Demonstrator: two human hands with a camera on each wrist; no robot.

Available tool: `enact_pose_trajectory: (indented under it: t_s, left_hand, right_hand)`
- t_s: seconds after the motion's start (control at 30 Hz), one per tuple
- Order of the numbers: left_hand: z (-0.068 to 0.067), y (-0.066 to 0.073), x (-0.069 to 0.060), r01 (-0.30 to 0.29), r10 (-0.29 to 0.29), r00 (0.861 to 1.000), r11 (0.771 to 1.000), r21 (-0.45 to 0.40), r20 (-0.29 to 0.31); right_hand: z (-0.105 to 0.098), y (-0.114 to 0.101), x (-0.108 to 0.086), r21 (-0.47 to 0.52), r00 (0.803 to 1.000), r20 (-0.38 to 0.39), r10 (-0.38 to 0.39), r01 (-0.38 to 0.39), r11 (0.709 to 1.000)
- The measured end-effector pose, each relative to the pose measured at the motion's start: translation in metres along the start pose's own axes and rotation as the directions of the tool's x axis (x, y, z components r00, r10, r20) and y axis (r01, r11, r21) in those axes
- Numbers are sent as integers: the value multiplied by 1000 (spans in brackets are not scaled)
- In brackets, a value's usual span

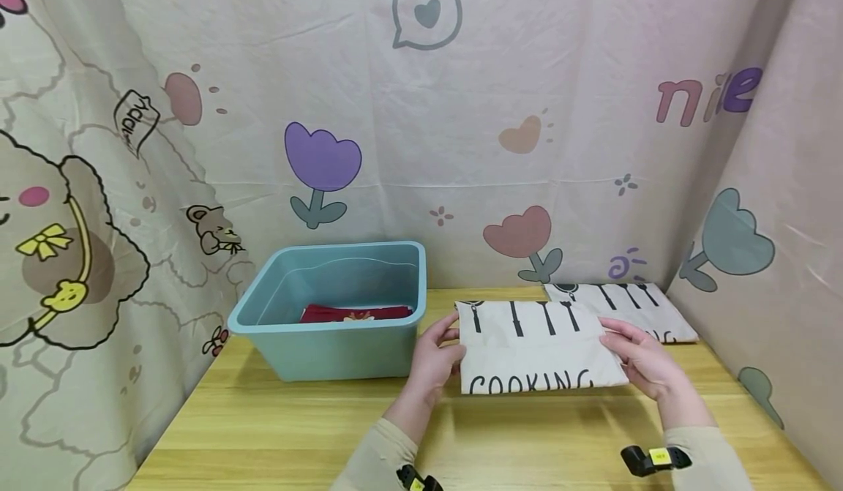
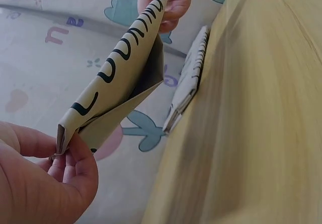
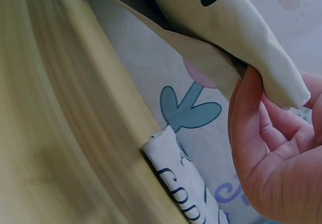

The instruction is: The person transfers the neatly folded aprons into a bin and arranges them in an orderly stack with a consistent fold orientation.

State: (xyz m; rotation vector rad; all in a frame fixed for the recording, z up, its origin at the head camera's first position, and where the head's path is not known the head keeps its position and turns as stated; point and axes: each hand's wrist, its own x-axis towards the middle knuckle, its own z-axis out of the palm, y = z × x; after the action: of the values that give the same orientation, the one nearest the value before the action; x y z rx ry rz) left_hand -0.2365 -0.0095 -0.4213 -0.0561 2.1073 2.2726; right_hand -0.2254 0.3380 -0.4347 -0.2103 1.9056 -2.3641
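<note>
A folded white cloth (image 1: 536,352), printed with black utensils and the word COOKING, is held up above the table between both hands. My left hand (image 1: 435,355) pinches its left edge between thumb and fingers. On the opposite edge, my right hand (image 1: 645,357) grips the cloth the same way. In the left wrist view the folded layers of the cloth (image 2: 118,65) gape apart underneath. A second folded cloth (image 1: 622,302) with the same print lies on the table behind the right hand, partly hidden by the held one.
A light blue plastic bin (image 1: 342,352) stands left of the hands, with a folded dark red cloth (image 1: 356,314) inside. The wooden table (image 1: 296,432) runs back to a printed curtain (image 1: 408,147), which also hangs along both sides.
</note>
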Motion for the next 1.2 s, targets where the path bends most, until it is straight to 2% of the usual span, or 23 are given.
enact_pose_trajectory:
  t_s: [0.1,0.2,0.4,0.57,0.77,1.2]
  left_hand:
    - [3,4,0,1,-1,1000,1000,-10,3]
    - [6,9,0,-8,8,1000,1000,-17,8]
    - [8,21,-5,-69,70,997,997,-20,37]
    - [7,35,-10,-90,93,994,995,-44,63]
    - [1,55,-15,-128,128,990,992,9,59]
    - [-23,85,-16,-232,227,972,970,80,68]
  right_hand:
    - [-1,-5,-2,32,999,14,-31,31,999]
    - [-2,-10,-3,24,999,-3,-44,44,999]
    - [-2,-19,-5,-16,995,-46,-84,84,996]
    - [1,-25,-4,21,991,-6,-137,137,990]
    - [9,-32,-1,126,979,83,-189,178,976]
    - [37,-53,8,138,961,96,-258,244,960]
